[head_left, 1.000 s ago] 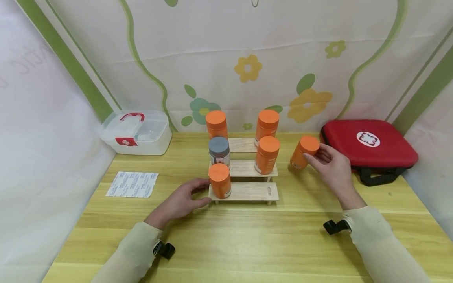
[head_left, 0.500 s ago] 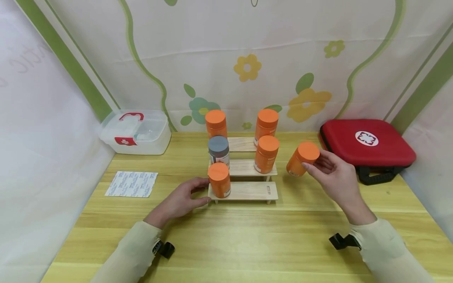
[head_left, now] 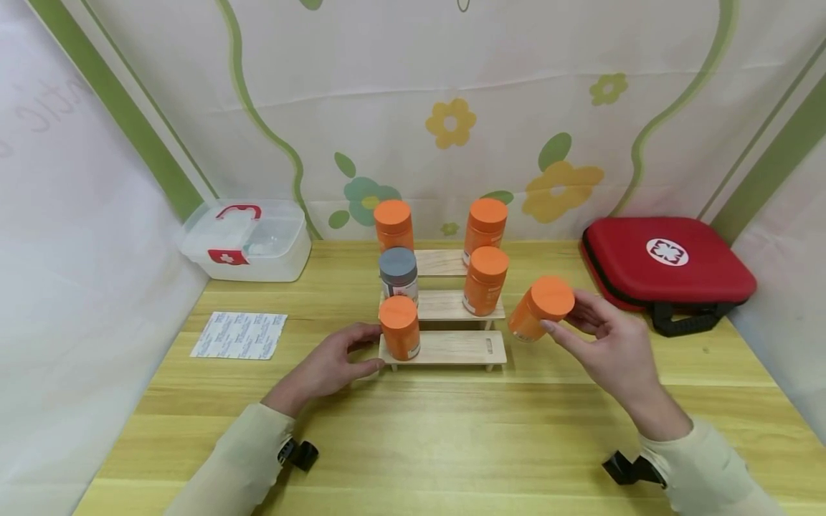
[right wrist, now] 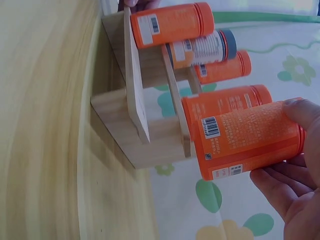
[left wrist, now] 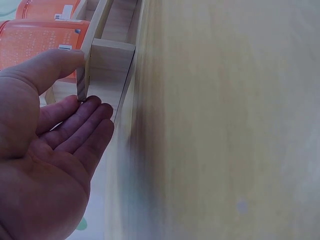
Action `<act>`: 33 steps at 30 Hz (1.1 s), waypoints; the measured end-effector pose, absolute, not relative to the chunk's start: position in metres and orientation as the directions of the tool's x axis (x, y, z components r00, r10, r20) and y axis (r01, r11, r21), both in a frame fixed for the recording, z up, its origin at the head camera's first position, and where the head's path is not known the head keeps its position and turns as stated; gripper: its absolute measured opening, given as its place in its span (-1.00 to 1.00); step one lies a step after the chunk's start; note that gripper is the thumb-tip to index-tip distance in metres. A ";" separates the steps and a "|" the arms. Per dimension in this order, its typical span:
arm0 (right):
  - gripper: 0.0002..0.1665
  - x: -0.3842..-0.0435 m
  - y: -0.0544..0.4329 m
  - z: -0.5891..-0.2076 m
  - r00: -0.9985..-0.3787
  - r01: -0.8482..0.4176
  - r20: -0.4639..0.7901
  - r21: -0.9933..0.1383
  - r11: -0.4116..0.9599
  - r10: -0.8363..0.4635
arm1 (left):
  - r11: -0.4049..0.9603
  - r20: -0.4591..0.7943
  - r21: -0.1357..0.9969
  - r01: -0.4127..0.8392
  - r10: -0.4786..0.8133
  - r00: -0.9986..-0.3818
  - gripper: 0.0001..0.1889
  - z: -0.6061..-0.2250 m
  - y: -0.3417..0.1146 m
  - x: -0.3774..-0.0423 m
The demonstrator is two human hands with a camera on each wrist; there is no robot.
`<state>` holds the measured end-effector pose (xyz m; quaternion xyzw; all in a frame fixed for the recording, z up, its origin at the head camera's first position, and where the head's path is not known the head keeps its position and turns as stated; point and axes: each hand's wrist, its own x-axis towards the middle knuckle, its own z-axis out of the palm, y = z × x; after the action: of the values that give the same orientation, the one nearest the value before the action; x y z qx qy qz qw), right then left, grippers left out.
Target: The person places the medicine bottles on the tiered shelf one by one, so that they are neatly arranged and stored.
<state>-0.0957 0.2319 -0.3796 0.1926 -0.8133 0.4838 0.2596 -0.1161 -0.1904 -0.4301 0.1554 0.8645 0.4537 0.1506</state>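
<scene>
In my right hand (head_left: pixel 613 347) is an orange pill bottle (head_left: pixel 538 312), pinched between thumb and fingers near its cap. It hangs tilted, off the right end of a three-step wooden rack (head_left: pixel 458 347). The right wrist view shows the barcode label on this bottle (right wrist: pixel 250 142). My left hand (head_left: pixel 332 362) steadies the rack's left front end; in the left wrist view its thumb lies along the board (left wrist: pixel 84 75) and the fingertips reach underneath. Beside that hand, another orange bottle (head_left: pixel 401 330) stands upright on the lowest step.
A grey-capped bottle (head_left: pixel 399 269) and an orange bottle (head_left: pixel 485 283) stand on the middle step. Two more orange bottles, left (head_left: pixel 393 222) and right (head_left: pixel 487 226), occupy the top step. Around the rack are a clear first-aid box (head_left: pixel 248 244), a blister pack (head_left: pixel 240 335) and a red first-aid case (head_left: pixel 667 261).
My right hand has carried the orange pill bottle away from beside the red case, toward me and slightly left. The left hand has stayed at the rack's end.
</scene>
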 end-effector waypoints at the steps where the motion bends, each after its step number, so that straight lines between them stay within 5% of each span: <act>1: -0.20 -0.095 0.230 -0.380 -0.783 -0.581 0.618 -0.684 0.441 -0.072 | 0.540 -0.119 0.832 0.132 0.405 -0.907 -0.39 -0.430 -0.190 -0.116; 24: -0.22 -0.096 0.190 -0.399 -0.722 -0.689 0.659 -0.656 0.309 -0.211 | 0.537 -0.122 0.833 0.132 0.410 -0.904 -0.40 -0.431 -0.191 -0.116; 33: -0.29 -0.096 0.178 -0.406 -0.755 -0.648 0.628 -0.672 0.359 -0.188 | 0.536 -0.116 0.833 0.138 0.414 -0.903 -0.40 -0.430 -0.192 -0.116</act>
<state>-0.0962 0.1777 -0.4057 0.2639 -0.7916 0.5009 0.2297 -0.1160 -0.1915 -0.4304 0.1600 0.8630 0.4545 0.1517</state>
